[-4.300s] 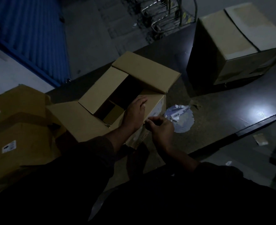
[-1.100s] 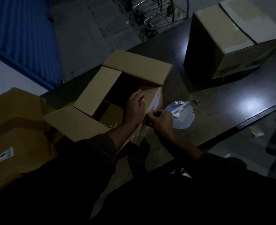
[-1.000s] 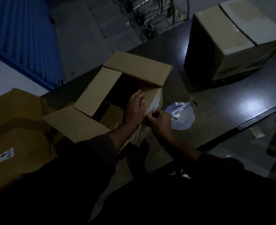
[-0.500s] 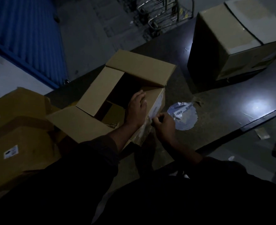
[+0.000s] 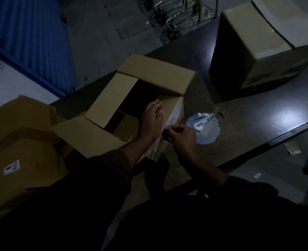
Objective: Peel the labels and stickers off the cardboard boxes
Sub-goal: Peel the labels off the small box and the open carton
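Dim room, one bright patch of light on the dark table. Open box sits near the table's left end, flaps up and spread. Left hand rests on the box's near-right top edge, fingers laid together, slightly curved over the rim, pressing down. Right hand is just beside it, against the box's right side wall; fingertips curled and pinching at something small at the upper edge of the white label on that wall. What exactly is between the fingertips: cannot tell, too dark. Both forearms in dark sleeves.

On the table just right of the box: a pale pile of peeled stickers, loose and crumpled. Well apart, at the far right: a closed box, seam taped. To the left, off the table: a brown box with a small white sticker on its side. Blue shutter behind, upper left. A paper scrap lies on the floor, right.
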The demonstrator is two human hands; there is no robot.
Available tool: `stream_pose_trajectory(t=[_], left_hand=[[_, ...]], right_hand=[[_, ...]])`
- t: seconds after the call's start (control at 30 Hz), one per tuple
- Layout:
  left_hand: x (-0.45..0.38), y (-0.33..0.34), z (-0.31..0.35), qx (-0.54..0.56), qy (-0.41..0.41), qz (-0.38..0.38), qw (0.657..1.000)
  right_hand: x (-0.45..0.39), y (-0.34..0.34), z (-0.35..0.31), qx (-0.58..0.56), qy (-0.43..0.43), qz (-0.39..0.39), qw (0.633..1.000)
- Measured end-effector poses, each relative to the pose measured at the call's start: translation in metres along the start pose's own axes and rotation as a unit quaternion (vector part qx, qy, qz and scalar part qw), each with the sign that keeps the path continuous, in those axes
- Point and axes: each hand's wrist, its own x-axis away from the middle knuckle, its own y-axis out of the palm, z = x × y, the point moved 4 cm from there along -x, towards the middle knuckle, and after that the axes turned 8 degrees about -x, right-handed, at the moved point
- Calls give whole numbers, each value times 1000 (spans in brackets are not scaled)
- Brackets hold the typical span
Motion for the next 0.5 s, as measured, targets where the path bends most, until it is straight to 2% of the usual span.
stream_pose_trajectory(t=[0.23, 0.5], left_hand=[[-1, -1, 1, -12, 2, -4, 1000], [-1, -2, 4, -12, 19, -9, 1000]], right_hand=[[-4, 3, -6, 47, -18, -22, 999], [-5, 12, -7, 135, -87, -32, 987]])
